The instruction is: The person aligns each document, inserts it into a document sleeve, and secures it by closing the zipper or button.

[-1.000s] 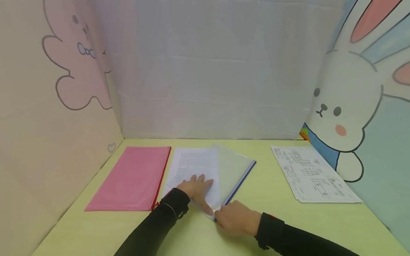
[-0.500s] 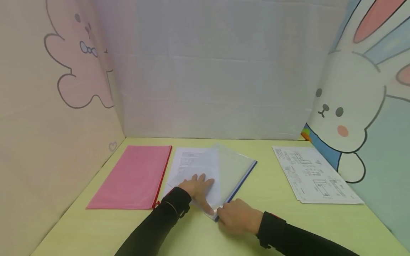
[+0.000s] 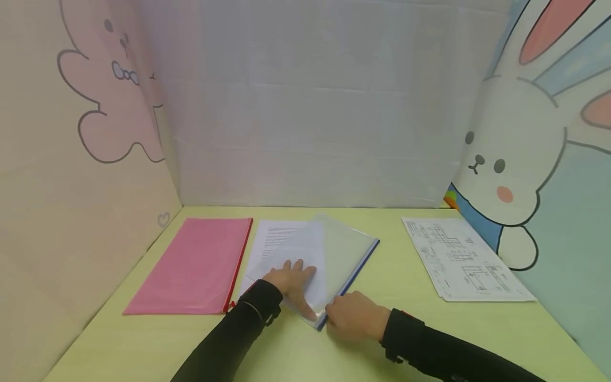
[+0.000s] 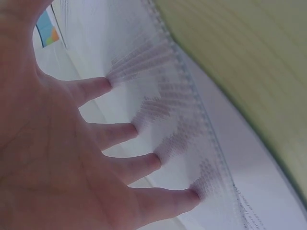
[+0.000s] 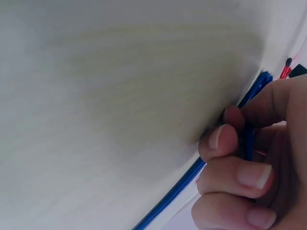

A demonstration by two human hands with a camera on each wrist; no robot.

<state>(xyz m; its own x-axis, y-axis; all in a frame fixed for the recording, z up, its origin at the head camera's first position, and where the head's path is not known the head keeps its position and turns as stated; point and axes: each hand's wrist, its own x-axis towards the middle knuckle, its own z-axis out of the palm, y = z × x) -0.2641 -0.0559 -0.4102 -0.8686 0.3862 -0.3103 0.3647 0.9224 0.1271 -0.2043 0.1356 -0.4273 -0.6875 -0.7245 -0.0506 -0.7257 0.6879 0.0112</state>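
The left hand point(image 3: 291, 277) is laid flat on a printed sheet point(image 3: 286, 249), its fingers point(image 4: 120, 133) spread apart and straight, with the fingertips pressed on the lines of print. The sheet lies partly inside a clear folder point(image 3: 341, 254), whose cover extends beyond the fingertips and to their right.

The right hand point(image 3: 355, 317) is curled at the near corner of the folder, where the blue zip edge point(image 3: 353, 276) ends. In the right wrist view the thumb and fingers point(image 5: 235, 175) are seen clamped together on that blue edge point(image 5: 192, 172), which runs away from the fingertips along the table. The two hands are close together, the left thumb just beside the right fingers at the folder's corner.

The folder rests on the yellow-green table point(image 3: 396, 276). A pink folder point(image 3: 195, 265) with a red zip edge lies just left of the left hand. A sheet of drawings point(image 3: 463, 260) lies well apart, to the right of the right hand.
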